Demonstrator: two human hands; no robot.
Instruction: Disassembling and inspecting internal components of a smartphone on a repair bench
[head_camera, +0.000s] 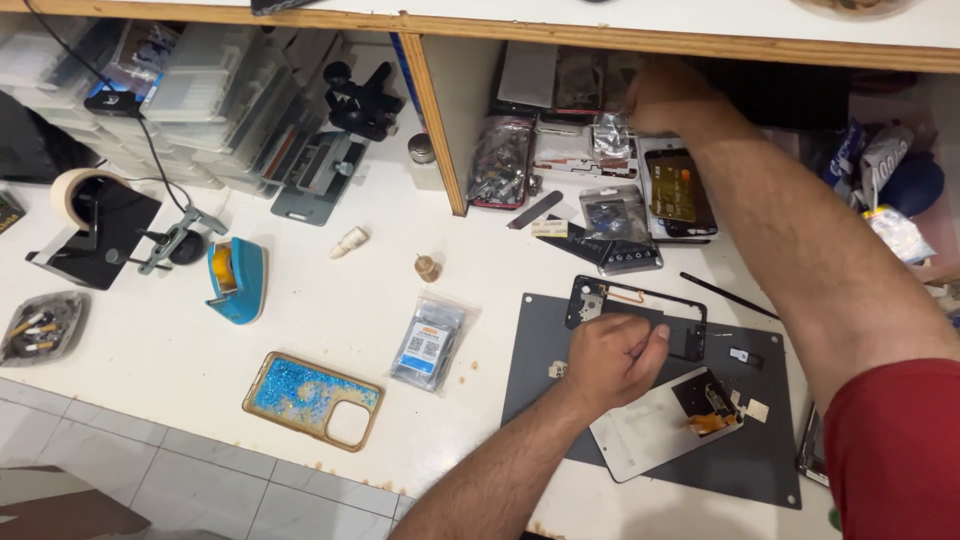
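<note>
My left hand (615, 355) is curled into a fist on a dark grey work mat (760, 450). It rests between a black phone frame (600, 295) and a white phone panel (650, 430) that has an open cut-out with an orange flex part. Nothing shows inside the fist. My right hand (665, 95) reaches far into a wooden shelf compartment. Its fingers are among small silvery bags (610, 135) and flat parts, and the grip itself is hidden. A dark phone with a gold part (678, 190) lies just below that hand.
On the white table lie a blue glitter phone case (310, 398), a small bagged part (428, 345), a blue tape dispenser (238, 280) and a tape roll (85, 195) on a black stand. Clear plastic boxes (200, 90) fill the left shelf. A thin black tool (728, 296) lies right of the frame.
</note>
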